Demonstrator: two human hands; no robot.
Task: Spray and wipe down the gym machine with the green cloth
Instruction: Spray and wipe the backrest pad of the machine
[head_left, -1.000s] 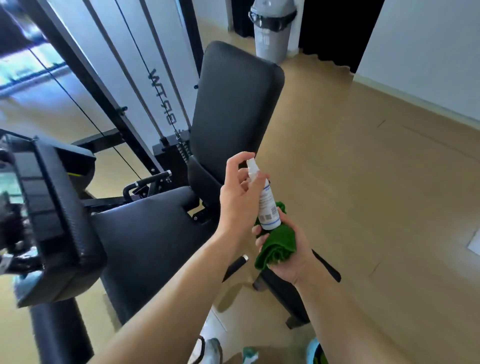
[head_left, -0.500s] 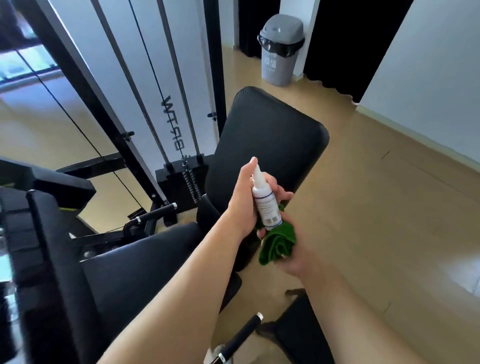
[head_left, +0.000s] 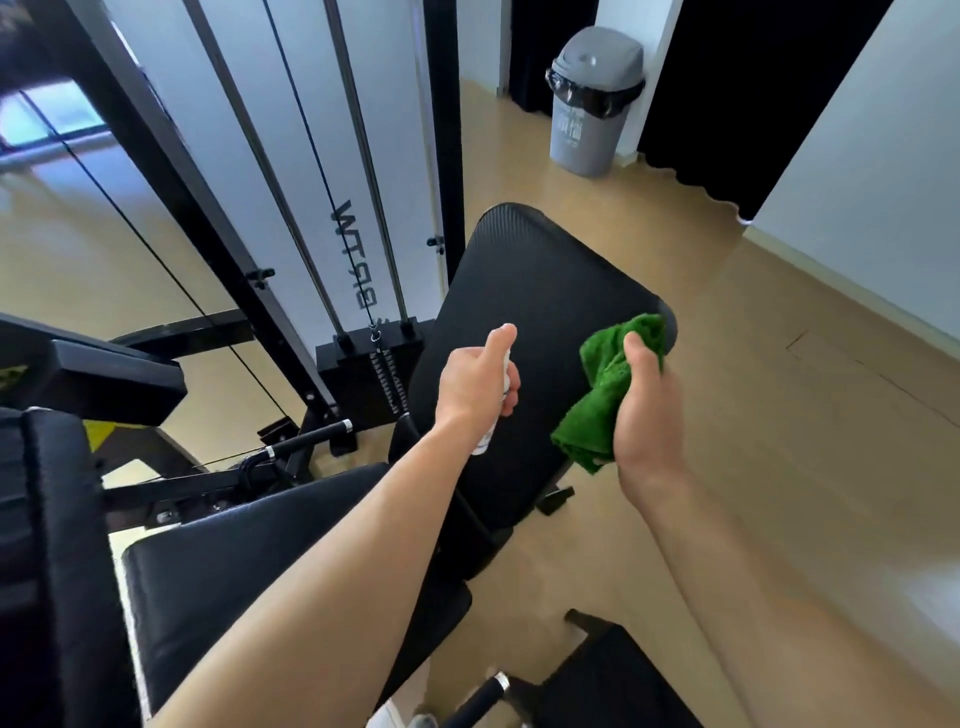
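My left hand (head_left: 475, 387) grips a small white spray bottle (head_left: 493, 421), index finger on its top, held in front of the black padded backrest (head_left: 540, 291) of the gym machine. Most of the bottle is hidden behind the hand. My right hand (head_left: 647, 410) holds a bunched green cloth (head_left: 602, 395) at the backrest's right edge, apart from the left hand. The black seat pad (head_left: 249, 577) lies below my left forearm.
The weight stack with its guide rods and cable (head_left: 363, 332) stands behind the backrest. A black pad (head_left: 52, 545) sits at the left edge and a chrome-tipped handle (head_left: 306, 441) above the seat. A grey bin (head_left: 592, 104) stands at the back on the wooden floor.
My two hands have separated: the left took the bottle away toward the backrest, the right moved right with the cloth. The view has tilted up, showing more of the backrest and bin.
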